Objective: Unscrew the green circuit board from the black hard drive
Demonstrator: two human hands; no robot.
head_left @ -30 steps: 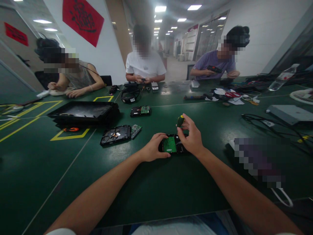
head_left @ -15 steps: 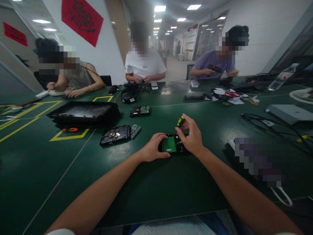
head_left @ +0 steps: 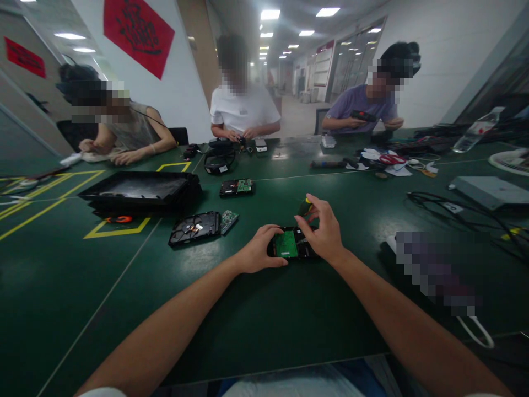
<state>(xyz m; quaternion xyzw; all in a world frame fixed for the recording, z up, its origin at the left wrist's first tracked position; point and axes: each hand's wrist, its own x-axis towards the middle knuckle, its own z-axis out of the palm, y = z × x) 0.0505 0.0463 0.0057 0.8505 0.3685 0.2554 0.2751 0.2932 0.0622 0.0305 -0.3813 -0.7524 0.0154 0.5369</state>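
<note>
A hard drive [head_left: 288,245] lies on the green table in front of me, its green circuit board facing up. My left hand [head_left: 261,249] grips its left end, thumb on the near edge and fingers on the far edge. Over the right end, my right hand [head_left: 323,227] pinches the dark and yellow handle of a small screwdriver [head_left: 305,207]. The handle stands nearly upright; the tip is hidden or too small to make out. Left of my hands lie another hard drive [head_left: 195,228] and a loose circuit board [head_left: 229,221] beside it.
A third hard drive [head_left: 237,188] lies farther back. Black stacked trays [head_left: 140,187] stand at the left, an orange-handled tool [head_left: 119,219] by them. To the right are a grey box [head_left: 491,191], black cables [head_left: 450,208] and a bottle [head_left: 478,131]. Three people sit across the table [head_left: 264,320].
The screwdriver handle has turned in my right hand's fingers, showing less yellow now. My left hand and the hard drive stay in place.
</note>
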